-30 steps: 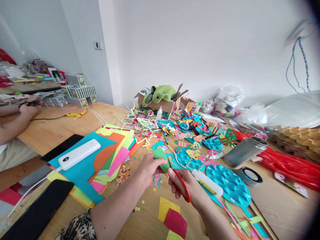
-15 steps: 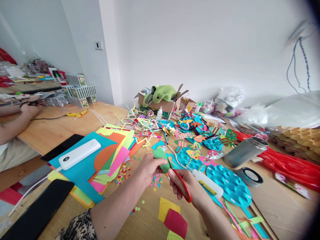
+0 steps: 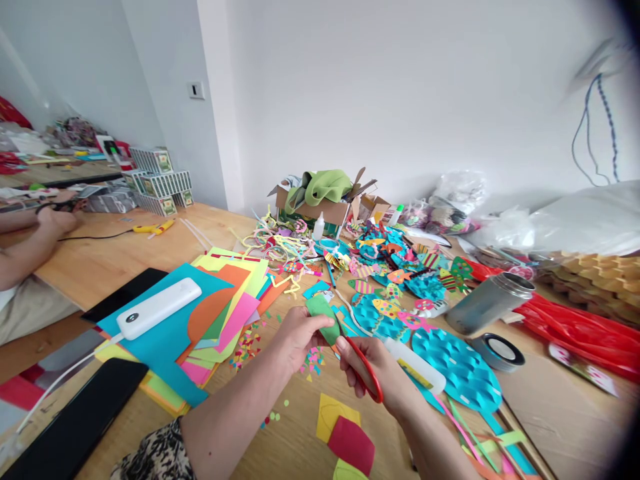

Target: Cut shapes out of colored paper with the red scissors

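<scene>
Between the thumb and fingers of my left hand [image 3: 299, 337] is a small piece of green paper [image 3: 320, 309]. My right hand [image 3: 373, 369] grips red-handled scissors [image 3: 367, 377], whose blades lie at the paper's right edge. How far the blades are apart is hard to see. Below my hands lie a yellow paper piece [image 3: 327, 412] with a drawn outline and a dark red one [image 3: 353, 445]. Tiny colored paper bits [image 3: 246, 348] are scattered left of my hands.
Colored paper sheets [image 3: 225, 280] with a white power bank [image 3: 159, 309] lie left, beside a black phone [image 3: 83, 413]. On the right are a glue bottle [image 3: 417, 368], blue scaled paper shapes [image 3: 457, 370], a metal flask [image 3: 490, 303] and tape [image 3: 497, 350]. Another person's hand [image 3: 55, 217] shows far left.
Almost nothing differs. My hands, the green paper and the scissors keep nearly the same position; the other person's hands at far left have shifted slightly.
</scene>
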### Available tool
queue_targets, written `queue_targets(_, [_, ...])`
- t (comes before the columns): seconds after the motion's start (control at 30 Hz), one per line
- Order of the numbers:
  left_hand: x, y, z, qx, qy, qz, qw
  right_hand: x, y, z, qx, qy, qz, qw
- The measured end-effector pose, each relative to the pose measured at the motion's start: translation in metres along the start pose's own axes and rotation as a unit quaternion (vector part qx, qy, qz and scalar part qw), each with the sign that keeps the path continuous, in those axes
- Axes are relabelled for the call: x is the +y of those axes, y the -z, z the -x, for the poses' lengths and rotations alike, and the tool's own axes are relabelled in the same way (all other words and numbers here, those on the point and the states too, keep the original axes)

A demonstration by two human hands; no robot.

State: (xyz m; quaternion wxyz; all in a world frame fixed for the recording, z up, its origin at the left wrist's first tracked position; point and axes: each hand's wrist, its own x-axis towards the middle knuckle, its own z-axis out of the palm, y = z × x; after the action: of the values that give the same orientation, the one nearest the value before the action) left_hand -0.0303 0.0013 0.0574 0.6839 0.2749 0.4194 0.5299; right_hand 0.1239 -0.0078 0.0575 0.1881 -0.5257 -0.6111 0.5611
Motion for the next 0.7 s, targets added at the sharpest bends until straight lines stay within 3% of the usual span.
queue_targets(0.7, [0.0019,-0.0016,0.0009,-0.014,-0.005,-0.016,1.0,-0.0048,0.0006,0.0029,-0.012,0.015,-0.023,1.0])
